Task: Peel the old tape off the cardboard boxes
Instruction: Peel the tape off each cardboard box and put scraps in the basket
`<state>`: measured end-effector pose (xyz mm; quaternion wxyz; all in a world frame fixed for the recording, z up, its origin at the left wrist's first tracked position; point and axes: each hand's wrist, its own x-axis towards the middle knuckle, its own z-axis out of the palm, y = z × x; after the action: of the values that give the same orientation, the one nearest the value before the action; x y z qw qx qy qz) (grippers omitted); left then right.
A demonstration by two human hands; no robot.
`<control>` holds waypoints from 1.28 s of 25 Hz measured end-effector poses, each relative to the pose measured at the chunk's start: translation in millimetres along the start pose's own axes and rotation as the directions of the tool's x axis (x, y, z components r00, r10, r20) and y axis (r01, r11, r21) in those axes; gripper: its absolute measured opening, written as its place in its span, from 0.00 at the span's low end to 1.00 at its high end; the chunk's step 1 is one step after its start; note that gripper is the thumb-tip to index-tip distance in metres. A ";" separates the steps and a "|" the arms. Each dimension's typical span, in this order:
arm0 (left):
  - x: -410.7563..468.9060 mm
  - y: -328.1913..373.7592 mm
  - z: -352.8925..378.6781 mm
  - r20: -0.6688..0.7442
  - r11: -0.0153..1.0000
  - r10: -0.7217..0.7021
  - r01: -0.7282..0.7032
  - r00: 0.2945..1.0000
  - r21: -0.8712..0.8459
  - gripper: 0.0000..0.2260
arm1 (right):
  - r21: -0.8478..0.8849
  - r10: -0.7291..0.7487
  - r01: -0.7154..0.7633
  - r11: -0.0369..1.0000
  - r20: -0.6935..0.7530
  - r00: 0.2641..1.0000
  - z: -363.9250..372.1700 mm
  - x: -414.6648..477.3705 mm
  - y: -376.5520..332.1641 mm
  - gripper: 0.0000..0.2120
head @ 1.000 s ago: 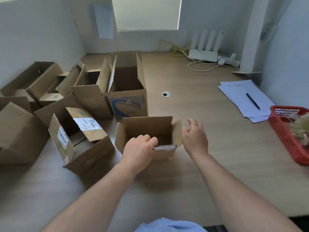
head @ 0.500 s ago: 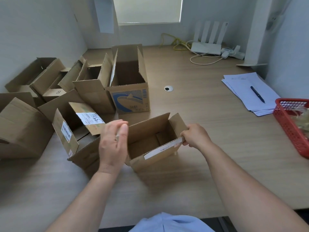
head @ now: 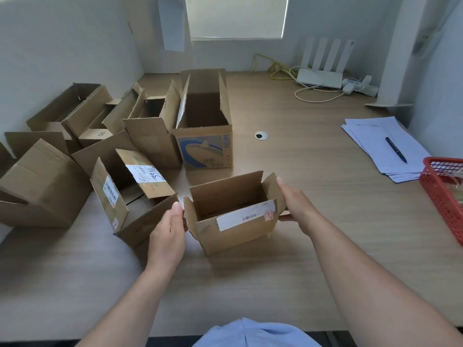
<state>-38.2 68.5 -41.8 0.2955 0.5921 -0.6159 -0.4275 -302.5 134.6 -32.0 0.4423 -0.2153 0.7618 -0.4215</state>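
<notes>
Containers: a small cardboard box (head: 235,234) sits toward the middle of the near edge of the wooden surface (head: 313,196). Its top is open, all four flaps stand up, and the interior looks dark and bare. A white barcode label (head: 246,215) runs across its near flap. Whether any tape is on it cannot be told.

Behind it stands a blue-printed box (head: 205,151), open at the top, with nothing visible inside. Just to the left, a labelled box (head: 117,199) lies on its side with its opening facing the person. A large plain box (head: 37,184) lies at the left edge, and more open boxes (head: 82,113) are grouped toward the far left corner. A red basket (head: 443,196) at the right edge holds something pale, cut off by the frame.

Hands: the left hand (head: 167,234) is flat against the small box's left end, its thumb by the left flap. The right hand (head: 298,206) lies with straight fingers along the outside of the right flap, thumb pointing at the near right corner. The small box is held between the two hands.

Other items: papers (head: 370,136) with a pen (head: 395,152) on top lie near the right edge. A white router (head: 319,78) stands at the far right corner.
</notes>
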 end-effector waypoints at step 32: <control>24.3 59.9 1.8 0.214 0.983 0.161 -0.137 0.964 -0.123 0.21 | 0.435 -0.004 -0.044 0.899 0.109 0.994 20.8 -10.2 -3.0 0.13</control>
<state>-71.3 41.0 6.5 0.2872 0.4758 -0.6641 -0.5001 -279.6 130.7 -29.7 0.5236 -0.1251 0.6253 -0.5650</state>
